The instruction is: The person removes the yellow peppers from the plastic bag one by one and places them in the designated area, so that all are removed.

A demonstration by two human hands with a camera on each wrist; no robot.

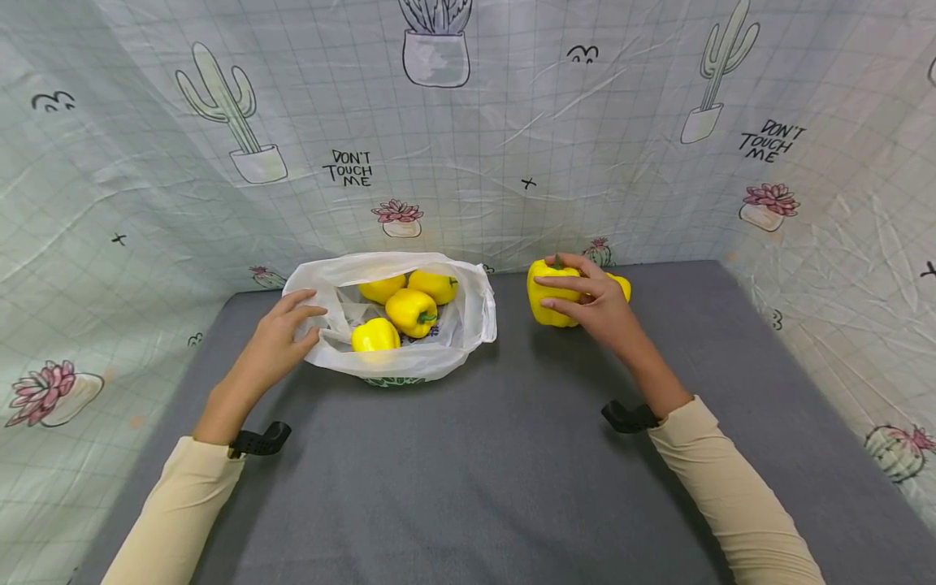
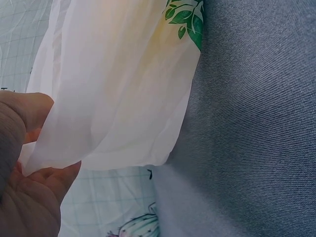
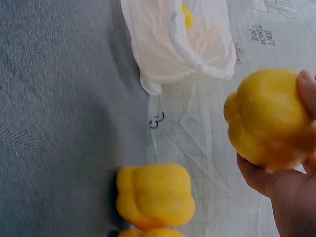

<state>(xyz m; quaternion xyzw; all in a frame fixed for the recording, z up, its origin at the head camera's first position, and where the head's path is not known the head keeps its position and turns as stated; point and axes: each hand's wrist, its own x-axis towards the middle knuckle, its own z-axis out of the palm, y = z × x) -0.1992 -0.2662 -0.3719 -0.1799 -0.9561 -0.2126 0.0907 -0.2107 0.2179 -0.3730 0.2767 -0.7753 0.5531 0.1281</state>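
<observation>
White bag (image 1: 398,364) shows four peppers (image 1: 411,313), with three outside.

The bag (image 1: 395,366) stands on the table (image 1: 439,471), four peppers (image 1: 411,312) inside it, other peppers (image 1: 539,310) to its right, a cloth (image 1: 483,138) behind.

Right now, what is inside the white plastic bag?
Four yellow peppers show through the open mouth of the bag. Its front wall covers the nearest pepper's lower part, and whatever lies beneath the four cannot be seen.
</observation>
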